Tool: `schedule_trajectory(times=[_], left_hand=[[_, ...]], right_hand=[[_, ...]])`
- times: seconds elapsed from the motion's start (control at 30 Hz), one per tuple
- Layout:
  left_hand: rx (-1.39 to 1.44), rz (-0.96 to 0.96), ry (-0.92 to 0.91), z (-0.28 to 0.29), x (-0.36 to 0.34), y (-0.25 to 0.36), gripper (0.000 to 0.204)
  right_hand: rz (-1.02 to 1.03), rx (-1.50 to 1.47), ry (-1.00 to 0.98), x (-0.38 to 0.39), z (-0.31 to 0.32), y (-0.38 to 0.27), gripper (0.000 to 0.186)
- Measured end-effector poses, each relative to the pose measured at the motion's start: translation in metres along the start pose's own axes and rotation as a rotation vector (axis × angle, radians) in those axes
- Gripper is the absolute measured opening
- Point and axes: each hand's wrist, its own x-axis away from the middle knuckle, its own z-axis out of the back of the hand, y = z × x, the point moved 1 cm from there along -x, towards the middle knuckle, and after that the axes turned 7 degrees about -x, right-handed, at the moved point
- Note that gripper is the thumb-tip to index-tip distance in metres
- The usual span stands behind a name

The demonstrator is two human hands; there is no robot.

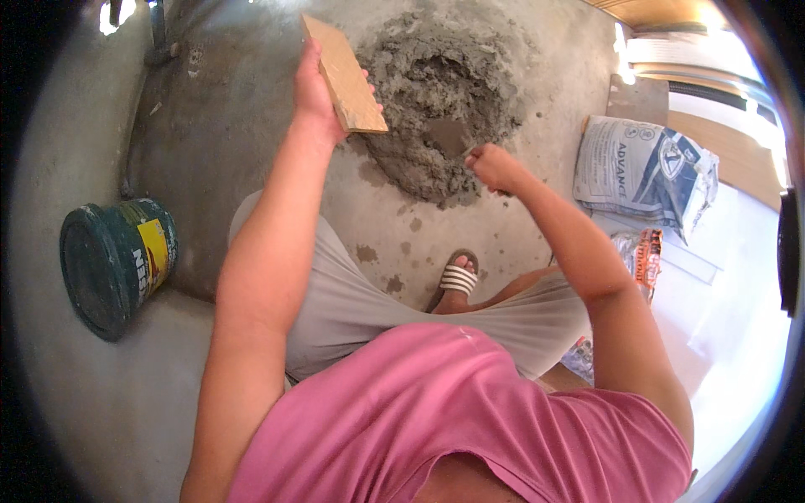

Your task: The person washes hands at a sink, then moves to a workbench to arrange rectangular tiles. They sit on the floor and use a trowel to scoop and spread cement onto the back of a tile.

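Observation:
My left hand [316, 94] is closed around a tan rectangular tile [342, 75], held tilted above the floor at the left edge of a mound of wet grey mortar [402, 159]. The fingertips show past the tile's right side. My right hand [495, 170] is closed in a fist at the mound's lower right edge. From it a flat, mortar-smeared trowel blade [447, 135] seems to reach into the mortar; the fist hides its handle. A hollow lies in the upper part of the mound.
A dark green lidded bucket [105, 267] lies tipped at the left. A grey-and-white cement bag [641, 172] and an orange-marked plastic package [646, 258] sit at the right. My sandalled foot [457, 278] is below the mound, on mortar-spotted concrete floor [360, 226].

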Motion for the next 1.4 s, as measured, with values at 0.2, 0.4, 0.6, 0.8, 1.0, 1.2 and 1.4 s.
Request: schedule_trajectory(times=[0.2,0.4,0.6,0.8,1.0,1.2,1.4], left_hand=[[-0.037,0.043,-0.009,-0.008,-0.006,-0.007,0.089],[-0.051,0.026,-0.003,-0.005,-0.004,-0.003,0.087],[-0.019,0.032,0.015,-0.011,-0.004,-0.005,0.086],[-0.038,0.058,0.016,-0.015,0.000,-0.007,0.088],[-0.023,0.029,0.012,-0.003,0.001,-0.004,0.088],[-0.029,0.058,0.020,-0.018,-0.005,-0.009,0.087],[-0.039,0.038,-0.024,-0.012,-0.001,-0.009,0.087]], right_hand=[[0.060,0.253,0.111,-0.059,-0.015,0.044,0.040],[0.186,0.380,0.204,-0.047,0.009,0.040,0.036],[0.027,0.074,0.044,-0.026,-0.010,-0.008,0.037],[0.076,0.304,0.167,-0.077,0.008,0.038,0.035],[0.126,0.229,0.228,-0.057,-0.002,0.033,0.039],[0.064,0.300,0.221,-0.076,-0.012,0.051,0.040],[0.087,0.337,0.301,-0.054,0.008,0.045,0.037]])
